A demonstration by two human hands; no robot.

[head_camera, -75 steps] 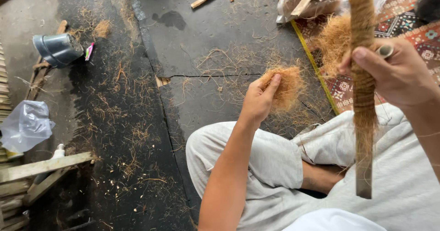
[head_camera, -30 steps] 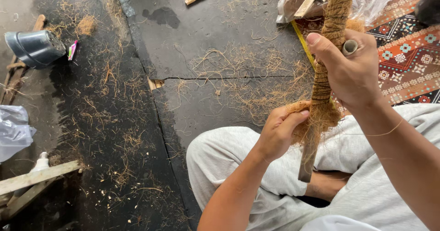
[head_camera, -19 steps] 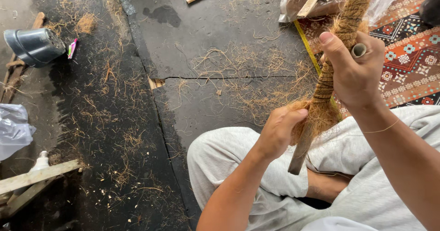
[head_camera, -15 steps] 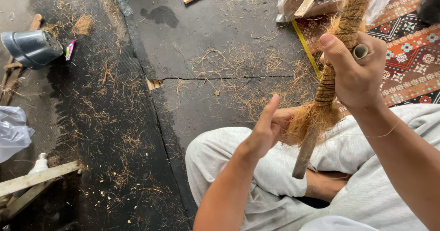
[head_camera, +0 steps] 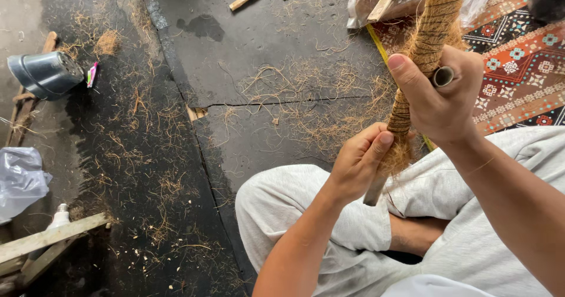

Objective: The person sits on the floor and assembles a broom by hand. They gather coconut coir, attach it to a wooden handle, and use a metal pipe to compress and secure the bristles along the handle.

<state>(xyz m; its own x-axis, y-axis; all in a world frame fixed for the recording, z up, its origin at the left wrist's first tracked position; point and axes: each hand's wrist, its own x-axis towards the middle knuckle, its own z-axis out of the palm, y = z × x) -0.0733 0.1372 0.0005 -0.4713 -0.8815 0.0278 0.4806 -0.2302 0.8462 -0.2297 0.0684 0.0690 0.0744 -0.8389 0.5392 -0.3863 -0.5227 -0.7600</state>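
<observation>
The left hand (head_camera: 359, 161), spread open beside the fibre-wrapped stick (head_camera: 424, 50) half a second ago, now closes around its lower end, thumb pressing the loose coir tuft (head_camera: 397, 156). Earlier it held that tuft apart over the floor.

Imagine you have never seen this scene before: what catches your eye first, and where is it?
First, the fibre-wrapped stick, slanting from the top right toward the lap, gripped by the right hand higher up and by the left hand at its loose, fuzzy lower end. Next, the brown fibre strands scattered over the cracked dark floor. At the left edge lies a tipped grey metal bucket; a patterned red mat fills the top right corner.
</observation>
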